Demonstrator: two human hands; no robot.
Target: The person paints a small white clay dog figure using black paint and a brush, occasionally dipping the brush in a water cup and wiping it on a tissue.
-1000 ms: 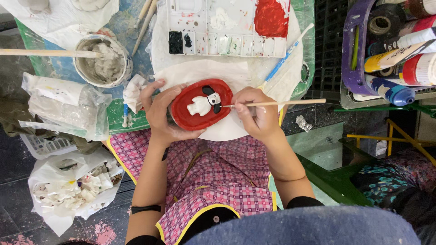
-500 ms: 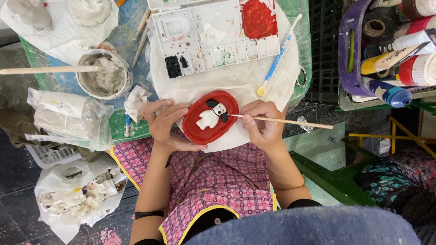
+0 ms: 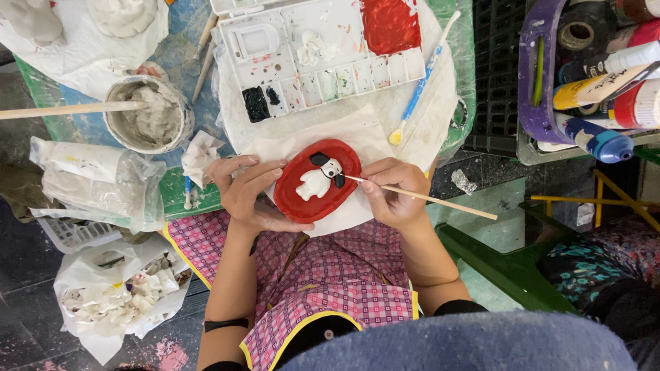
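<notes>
Item: my left hand (image 3: 251,192) fingers clamp red oval plaque (image 3: 316,180) steady; right hand (image 3: 392,189) fingers pinch thin brush (image 3: 426,199), tip at three o'clock of the dog figure (image 3: 320,177).

A white paint palette (image 3: 320,51) with red and black wells is laid beside a blue-handled brush (image 3: 421,82), a pot of grey paste (image 3: 148,113), and paint bottles (image 3: 598,89) stacked in a purple tray (image 3: 529,75).

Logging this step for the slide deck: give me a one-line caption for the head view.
Left hand steadies a red oval plaque with a white dog figure while right hand touches a thin brush to it.
</notes>
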